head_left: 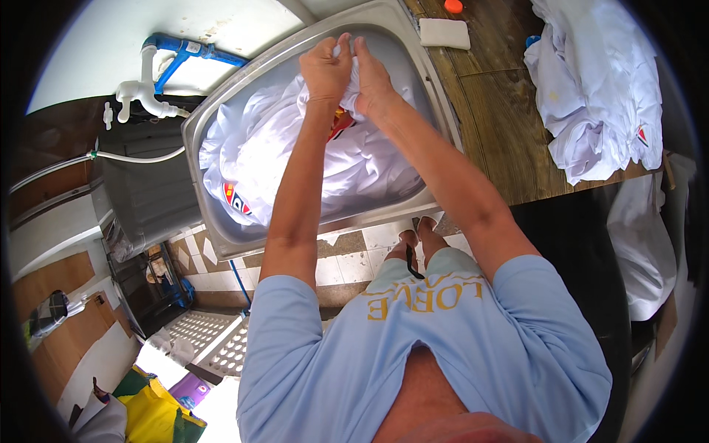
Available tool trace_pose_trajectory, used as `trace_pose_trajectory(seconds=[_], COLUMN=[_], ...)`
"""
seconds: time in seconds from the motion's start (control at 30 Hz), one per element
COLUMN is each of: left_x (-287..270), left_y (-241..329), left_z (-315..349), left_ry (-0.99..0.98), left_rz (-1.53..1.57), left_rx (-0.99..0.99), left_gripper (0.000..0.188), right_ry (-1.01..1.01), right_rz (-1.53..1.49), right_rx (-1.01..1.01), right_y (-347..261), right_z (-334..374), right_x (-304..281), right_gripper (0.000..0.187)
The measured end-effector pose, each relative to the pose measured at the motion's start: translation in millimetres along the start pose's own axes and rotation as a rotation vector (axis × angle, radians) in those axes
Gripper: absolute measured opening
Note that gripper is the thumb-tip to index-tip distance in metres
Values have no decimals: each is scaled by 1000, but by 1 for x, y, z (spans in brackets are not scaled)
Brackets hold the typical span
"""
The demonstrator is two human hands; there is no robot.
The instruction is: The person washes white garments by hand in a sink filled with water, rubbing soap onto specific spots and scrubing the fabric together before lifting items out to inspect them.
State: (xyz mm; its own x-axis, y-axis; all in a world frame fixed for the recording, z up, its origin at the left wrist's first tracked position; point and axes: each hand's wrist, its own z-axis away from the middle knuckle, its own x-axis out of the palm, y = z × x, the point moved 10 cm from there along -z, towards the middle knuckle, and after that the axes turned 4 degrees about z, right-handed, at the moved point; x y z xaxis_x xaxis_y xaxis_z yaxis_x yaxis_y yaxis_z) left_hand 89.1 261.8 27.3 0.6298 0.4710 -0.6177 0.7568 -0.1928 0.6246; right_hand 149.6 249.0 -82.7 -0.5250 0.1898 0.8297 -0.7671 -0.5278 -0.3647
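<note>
Both my arms reach forward over a metal sink heaped with white garments. Near its far end my left hand is closed around a bunched fold of white cloth. Close beside it, my right hand grips the same garment, its fingers pressed together on the cloth. Some of the fold is hidden between my hands. A red and yellow patch shows on the fabric below them. Another coloured patch lies at the heap's near left.
A white tap on blue pipe stands left of the sink, with a pale hose below. On the wooden counter at right are a pile of white garments, a white block and an orange cap.
</note>
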Motion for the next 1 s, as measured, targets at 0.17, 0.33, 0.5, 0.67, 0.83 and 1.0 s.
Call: trace_pose_trajectory(seconds=[0.17, 0.33, 0.5, 0.67, 0.83, 1.0], left_x=[30, -3, 9, 12, 9, 4], left_y=[69, -44, -26, -8, -14, -19], left_z=[27, 3, 8, 15, 14, 11], left_ry=[-23, -138, -469, -798, -823, -762], left_rz=[214, 428, 1015, 941, 939, 961], left_rx=[214, -240, -625, -627, -643, -659], left_gripper=[30, 32, 30, 31, 28, 25], right_ry=[-342, 6, -175, -278, -281, -280], right_rz=[-76, 232, 238, 216, 191, 173], right_rx=[-86, -114, -272, -253, -263, -267], right_y=[-25, -37, -69, -63, -65, -67], right_z=[-38, 10, 10, 11, 9, 9], right_x=[-43, 7, 25, 32, 30, 32], right_gripper=[47, 72, 52, 40, 35, 31])
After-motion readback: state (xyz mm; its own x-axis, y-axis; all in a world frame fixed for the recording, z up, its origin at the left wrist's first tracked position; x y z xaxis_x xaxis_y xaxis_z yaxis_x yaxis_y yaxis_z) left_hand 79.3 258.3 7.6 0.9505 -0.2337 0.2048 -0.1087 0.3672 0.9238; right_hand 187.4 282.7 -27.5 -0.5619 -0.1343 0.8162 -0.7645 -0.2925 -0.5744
